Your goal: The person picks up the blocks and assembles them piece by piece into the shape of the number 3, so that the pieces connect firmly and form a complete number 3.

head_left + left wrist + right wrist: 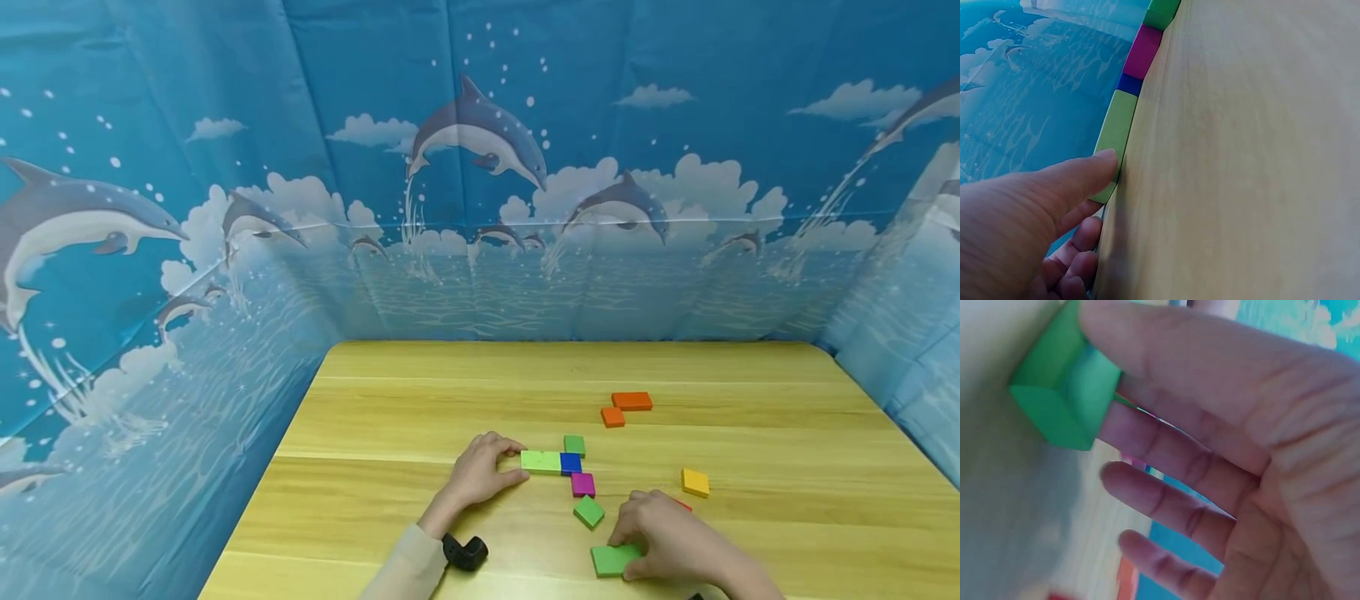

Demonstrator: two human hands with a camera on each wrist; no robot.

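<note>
My left hand (482,473) pinches the left end of a light green rectangular block (540,462) between thumb and forefinger. A blue block (571,464) touches that block's right end. Just behind the blue one sits a small green square block (574,446), and in front of it a magenta block (582,485). Nearer the front edge, my right hand (667,537) holds a green rectangular block (611,562) by thumb and fingers; the right wrist view shows this green block (1054,415) tilted, its other fingers spread. Between the hands lies a turned green square block (589,512).
A long orange block (632,402) and a small orange block (612,417) lie farther back on the wooden table (360,408). Right of them is a yellow block (695,482). A red block (683,505) is mostly hidden behind my right hand. A dolphin-print curtain (480,292) surrounds the table.
</note>
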